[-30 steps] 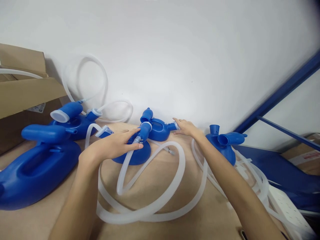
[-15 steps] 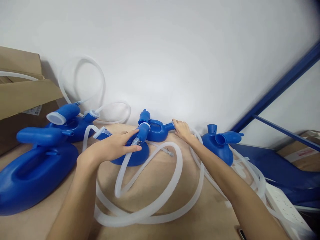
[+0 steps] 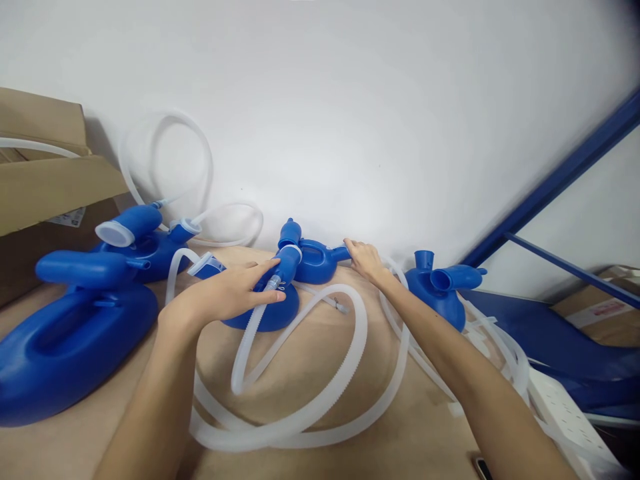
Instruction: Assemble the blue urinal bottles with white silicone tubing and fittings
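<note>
A pale wall (image 3: 320, 133) backs the table (image 3: 425, 413); a blue frame (image 3: 555, 180) stands off its right edge. Left hand (image 3: 225, 290) loosely grips a cup (image 3: 289, 264); right hand (image 3: 366, 259) grips a bottle (image 3: 316, 265).

Five blue plastic bottles (image 3: 100, 360): two left of the left hand (image 3: 227, 291), two at or between the hands, one past the right hand (image 3: 367, 260)! Five blue funnel cups (image 3: 457, 277), too! Two cardboard boxes (image 3: 40, 193), one power strip (image 3: 565, 420)!
</note>
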`<state>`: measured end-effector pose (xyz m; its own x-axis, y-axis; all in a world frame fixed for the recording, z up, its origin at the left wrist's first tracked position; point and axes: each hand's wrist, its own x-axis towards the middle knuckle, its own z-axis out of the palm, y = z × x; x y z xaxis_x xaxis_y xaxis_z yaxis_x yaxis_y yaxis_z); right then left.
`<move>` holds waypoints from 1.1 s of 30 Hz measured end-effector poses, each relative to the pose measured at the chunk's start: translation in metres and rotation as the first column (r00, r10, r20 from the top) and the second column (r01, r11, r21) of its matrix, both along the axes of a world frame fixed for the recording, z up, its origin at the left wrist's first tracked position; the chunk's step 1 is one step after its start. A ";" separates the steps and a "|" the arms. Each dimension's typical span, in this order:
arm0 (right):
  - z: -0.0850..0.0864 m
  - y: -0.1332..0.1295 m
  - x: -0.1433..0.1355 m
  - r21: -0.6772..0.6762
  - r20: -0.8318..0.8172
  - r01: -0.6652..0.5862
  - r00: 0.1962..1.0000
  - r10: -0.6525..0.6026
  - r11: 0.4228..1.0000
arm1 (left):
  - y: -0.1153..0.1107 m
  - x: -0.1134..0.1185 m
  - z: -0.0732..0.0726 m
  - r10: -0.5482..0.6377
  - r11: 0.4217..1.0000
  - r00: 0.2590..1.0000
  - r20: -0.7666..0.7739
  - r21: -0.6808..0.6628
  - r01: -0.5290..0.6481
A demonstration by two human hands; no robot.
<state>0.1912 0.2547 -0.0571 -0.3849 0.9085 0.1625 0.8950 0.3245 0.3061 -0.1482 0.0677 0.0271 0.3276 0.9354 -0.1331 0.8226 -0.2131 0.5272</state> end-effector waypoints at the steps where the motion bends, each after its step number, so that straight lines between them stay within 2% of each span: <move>1: 0.000 0.000 0.000 -0.001 0.002 0.001 1.000 -0.001 1.000 | 0.000 0.000 0.000 -0.001 1.000 1.000 -0.002 0.000 0.001; 4: 0.002 0.000 0.000 -0.006 0.006 -0.001 1.000 0.001 1.000 | 0.000 -0.001 -0.002 0.000 1.000 1.000 -0.001 -0.001 0.000; 10: 0.002 0.000 0.002 -0.012 0.000 -0.014 1.000 0.014 1.000 | 0.003 -0.003 -0.008 -0.021 0.996 0.999 0.038 0.092 0.018; 17: -0.002 0.002 0.004 -0.016 -0.010 -0.022 1.000 0.022 1.000 | 0.002 -0.002 -0.003 -0.020 1.000 1.000 -0.002 0.010 0.020; 25: -0.003 -0.001 0.004 0.015 -0.017 -0.045 0.999 0.045 0.999 | 0.000 -0.001 -0.003 0.006 1.000 1.000 -0.011 0.007 -0.006; 33: -0.005 0.005 0.013 0.040 0.018 -0.050 0.999 0.049 0.998 | 0.003 -0.003 -0.008 -0.047 0.993 0.999 0.024 0.113 0.044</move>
